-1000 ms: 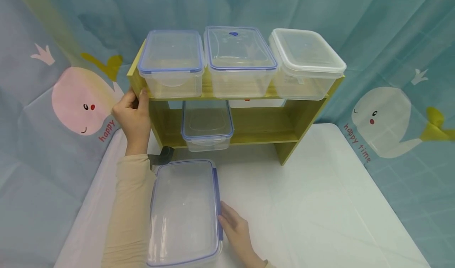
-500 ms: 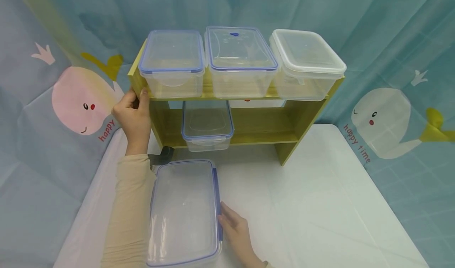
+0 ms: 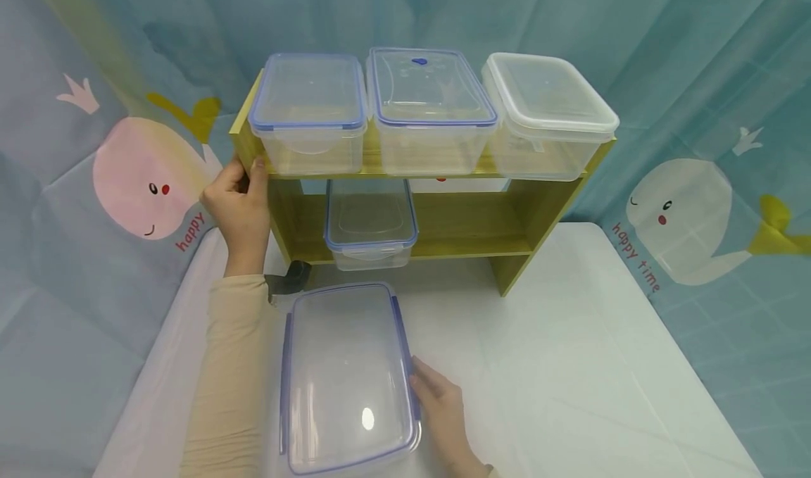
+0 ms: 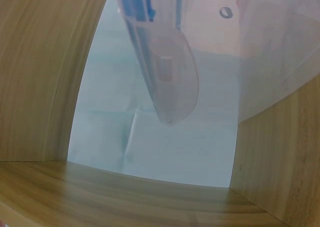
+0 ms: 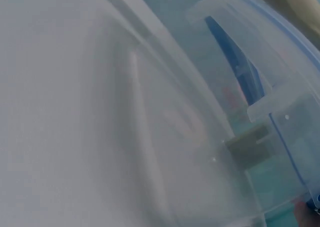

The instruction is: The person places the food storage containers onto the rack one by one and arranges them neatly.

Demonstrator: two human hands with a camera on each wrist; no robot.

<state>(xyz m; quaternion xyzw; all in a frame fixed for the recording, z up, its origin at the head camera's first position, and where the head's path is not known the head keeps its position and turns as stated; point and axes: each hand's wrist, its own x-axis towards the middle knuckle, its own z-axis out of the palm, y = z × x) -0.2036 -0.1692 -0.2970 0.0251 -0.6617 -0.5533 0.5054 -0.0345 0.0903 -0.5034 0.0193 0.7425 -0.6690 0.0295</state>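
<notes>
In the head view my left hand (image 3: 239, 214) grips the left side panel of a wooden shelf (image 3: 469, 214), thumb on its front edge. My right hand (image 3: 441, 406) holds the right edge of a large clear food container (image 3: 348, 372) with a blue-rimmed lid, on the table before the shelf. A fingertip (image 5: 302, 214) shows beside that container's wall in the right wrist view. On the shelf's middle board is a smaller blue-rimmed container (image 3: 370, 214). The left wrist view shows the shelf's wooden boards (image 4: 125, 199) and a clear container clip (image 4: 172, 82).
On the shelf's top stand two blue-rimmed containers (image 3: 308, 105) and a white-lidded container (image 3: 550, 105). A black strap-like object (image 3: 291, 279) is at my left forearm. Printed curtains (image 3: 716, 203) surround the white table (image 3: 583, 365).
The large container has shifted slightly right, turned a little, and its left blue clip shows now. My right hand has moved right with it. The left hand keeps its place on the shelf.
</notes>
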